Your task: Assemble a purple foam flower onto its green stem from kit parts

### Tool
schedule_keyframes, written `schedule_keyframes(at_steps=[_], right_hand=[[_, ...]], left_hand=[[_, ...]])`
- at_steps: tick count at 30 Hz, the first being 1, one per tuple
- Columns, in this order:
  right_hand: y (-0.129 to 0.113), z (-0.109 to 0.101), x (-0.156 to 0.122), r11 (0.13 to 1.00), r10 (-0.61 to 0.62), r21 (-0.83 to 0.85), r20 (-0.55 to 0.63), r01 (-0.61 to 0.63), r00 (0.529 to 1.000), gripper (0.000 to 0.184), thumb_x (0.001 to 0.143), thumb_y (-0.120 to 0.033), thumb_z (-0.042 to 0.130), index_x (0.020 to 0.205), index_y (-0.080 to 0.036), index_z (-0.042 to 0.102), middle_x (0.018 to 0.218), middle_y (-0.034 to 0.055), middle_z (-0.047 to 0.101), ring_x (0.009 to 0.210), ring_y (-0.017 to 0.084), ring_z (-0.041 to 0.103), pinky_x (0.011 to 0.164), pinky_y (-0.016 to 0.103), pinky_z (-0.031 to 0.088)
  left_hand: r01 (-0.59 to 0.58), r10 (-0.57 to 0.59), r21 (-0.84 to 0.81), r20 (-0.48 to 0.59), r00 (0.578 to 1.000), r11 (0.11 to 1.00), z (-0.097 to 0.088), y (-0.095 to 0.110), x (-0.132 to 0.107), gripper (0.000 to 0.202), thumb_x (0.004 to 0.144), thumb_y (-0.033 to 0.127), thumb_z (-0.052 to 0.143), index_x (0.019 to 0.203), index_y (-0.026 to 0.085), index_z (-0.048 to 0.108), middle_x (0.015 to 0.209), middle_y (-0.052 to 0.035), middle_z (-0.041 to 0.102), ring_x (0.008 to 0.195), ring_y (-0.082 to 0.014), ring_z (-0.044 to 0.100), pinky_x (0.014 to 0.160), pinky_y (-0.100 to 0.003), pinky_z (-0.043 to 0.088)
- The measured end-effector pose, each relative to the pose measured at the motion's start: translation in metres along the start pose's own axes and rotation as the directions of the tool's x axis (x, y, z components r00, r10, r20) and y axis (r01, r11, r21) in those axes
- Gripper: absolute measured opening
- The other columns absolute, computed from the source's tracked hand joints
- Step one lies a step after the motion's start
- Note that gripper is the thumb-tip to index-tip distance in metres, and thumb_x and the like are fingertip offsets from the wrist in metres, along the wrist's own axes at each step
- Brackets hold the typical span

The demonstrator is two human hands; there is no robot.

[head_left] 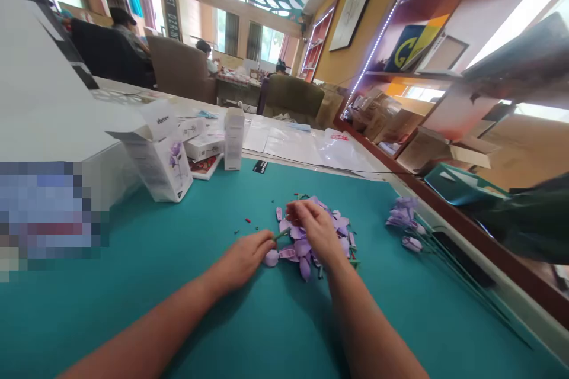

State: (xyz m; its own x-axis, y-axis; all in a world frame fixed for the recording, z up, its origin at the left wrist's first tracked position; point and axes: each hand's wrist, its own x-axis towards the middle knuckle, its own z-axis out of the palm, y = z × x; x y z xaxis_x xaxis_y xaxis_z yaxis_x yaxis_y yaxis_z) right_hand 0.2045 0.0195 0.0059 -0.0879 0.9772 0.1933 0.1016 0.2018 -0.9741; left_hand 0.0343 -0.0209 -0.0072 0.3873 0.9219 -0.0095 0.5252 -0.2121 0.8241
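Observation:
My left hand point(249, 256) is closed, thumb and fingers pinching a short green stem piece point(283, 234) that points up and to the right. Over a heap of loose purple petal pieces point(303, 249) hovers my right hand point(317, 228), its fingers curled together near the tip of the stem piece. Whatever those fingers hold is too small or hidden to name. A pale purple petal piece point(271, 258) lies just below my left fingertips. Small green and red bits show around the heap's edge.
Assembled purple flowers on long green stems point(462, 275) lie at the right beside a dark flat object. An open white box point(162, 163) and a tall narrow white box point(233, 139) stand at the back left. A black card point(261, 166) lies near the mat's point(213, 320) far edge.

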Motion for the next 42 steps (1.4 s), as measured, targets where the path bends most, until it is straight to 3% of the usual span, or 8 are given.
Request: schedule_keyframes(at_steps=[7, 10, 13, 20, 25, 30, 35, 42], right_hand=[[-0.006, -0.055, 0.002, 0.998, 0.004, -0.064, -0.151, -0.014, 0.989, 0.038, 0.073, -0.053, 0.066, 0.087, -0.018, 0.069, 0.08, 0.0054, 0.07, 0.074, 0.017, 0.063, 0.068, 0.028, 0.05], [-0.003, -0.073, 0.003, 0.958, -0.052, -0.287, -0.158, 0.005, 0.986, 0.041, 0.08, -0.052, 0.055, 0.091, -0.015, 0.068, 0.08, 0.008, 0.07, 0.075, 0.019, 0.064, 0.067, 0.029, 0.051], [0.0, -0.074, 0.01, 0.82, -0.081, -0.571, -0.073, 0.025, 0.994, 0.042, 0.086, -0.046, 0.042, 0.094, -0.013, 0.067, 0.08, 0.0103, 0.07, 0.072, 0.02, 0.064, 0.065, 0.03, 0.05], [0.003, 0.013, 0.027, 0.581, 0.002, -0.783, 0.277, 0.225, 0.961, 0.02, 0.08, -0.02, 0.054, 0.087, -0.023, 0.073, 0.095, 0.0035, 0.074, 0.09, 0.019, 0.065, 0.081, 0.026, 0.045], [0.007, 0.072, 0.036, 0.378, 0.12, -0.878, 0.362, 0.295, 0.924, 0.019, 0.082, -0.022, 0.056, 0.089, -0.022, 0.073, 0.095, 0.0093, 0.073, 0.094, 0.024, 0.066, 0.079, 0.031, 0.045], [0.015, 0.093, 0.048, 0.246, 0.196, -0.924, 0.343, 0.292, 0.919, 0.016, 0.079, -0.019, 0.058, 0.088, -0.018, 0.072, 0.096, 0.0141, 0.072, 0.093, 0.027, 0.066, 0.076, 0.032, 0.045], [0.019, 0.098, 0.052, 0.282, 0.192, -0.919, 0.334, 0.274, 0.923, 0.014, 0.078, -0.017, 0.056, 0.077, -0.017, 0.07, 0.087, 0.0128, 0.073, 0.085, 0.025, 0.067, 0.072, 0.031, 0.045], [0.014, 0.059, 0.04, 0.566, 0.014, -0.804, 0.229, 0.182, 0.973, 0.008, 0.071, -0.015, 0.056, 0.067, -0.018, 0.062, 0.068, 0.0046, 0.067, 0.068, 0.019, 0.061, 0.061, 0.028, 0.042]], left_hand=[[0.135, -0.107, -0.395, 0.094, 0.99, 0.908, -0.007, 0.0, 0.003, 0.036, 0.08, 0.026, 0.045, 0.111, 0.013, 0.058, 0.063, 0.0037, 0.052, 0.05, -0.0099, 0.039, 0.049, -0.021, 0.03], [0.175, -0.15, -0.534, 0.091, 0.985, 0.827, -0.008, -0.004, 0.006, 0.042, 0.079, 0.029, 0.049, 0.118, 0.013, 0.053, 0.06, 0.0056, 0.049, 0.043, -0.007, 0.033, 0.043, -0.019, 0.023], [0.129, -0.172, -0.652, -0.001, 0.985, 0.747, -0.013, -0.01, 0.01, 0.04, 0.081, 0.038, 0.05, 0.113, 0.014, 0.056, 0.054, 0.0081, 0.043, 0.038, -0.0051, 0.028, 0.039, -0.018, 0.019], [-0.11, -0.287, -0.721, -0.404, 0.869, 0.684, -0.035, -0.034, 0.019, 0.029, 0.077, 0.036, 0.054, 0.094, 0.014, 0.06, 0.06, 0.0058, 0.047, 0.043, -0.0056, 0.04, 0.042, -0.018, 0.033], [-0.137, -0.3, -0.732, -0.433, 0.85, 0.667, -0.038, -0.042, 0.022, 0.032, 0.077, 0.032, 0.054, 0.101, 0.012, 0.061, 0.06, 0.006, 0.047, 0.04, -0.0043, 0.035, 0.038, -0.017, 0.025], [-0.151, -0.258, -0.756, -0.394, 0.882, 0.637, -0.037, -0.039, 0.021, 0.039, 0.079, 0.034, 0.054, 0.111, 0.012, 0.06, 0.056, 0.007, 0.047, 0.037, -0.004, 0.033, 0.037, -0.017, 0.022], [-0.148, -0.216, -0.76, -0.358, 0.908, 0.633, -0.034, -0.036, 0.02, 0.033, 0.08, 0.03, 0.052, 0.105, 0.012, 0.062, 0.055, 0.007, 0.046, 0.037, -0.0043, 0.034, 0.037, -0.017, 0.024], [-0.075, -0.194, -0.754, -0.261, 0.946, 0.653, -0.029, -0.028, 0.016, 0.027, 0.077, 0.028, 0.053, 0.096, 0.011, 0.063, 0.064, 0.0042, 0.052, 0.039, -0.0033, 0.037, 0.036, -0.017, 0.024]])
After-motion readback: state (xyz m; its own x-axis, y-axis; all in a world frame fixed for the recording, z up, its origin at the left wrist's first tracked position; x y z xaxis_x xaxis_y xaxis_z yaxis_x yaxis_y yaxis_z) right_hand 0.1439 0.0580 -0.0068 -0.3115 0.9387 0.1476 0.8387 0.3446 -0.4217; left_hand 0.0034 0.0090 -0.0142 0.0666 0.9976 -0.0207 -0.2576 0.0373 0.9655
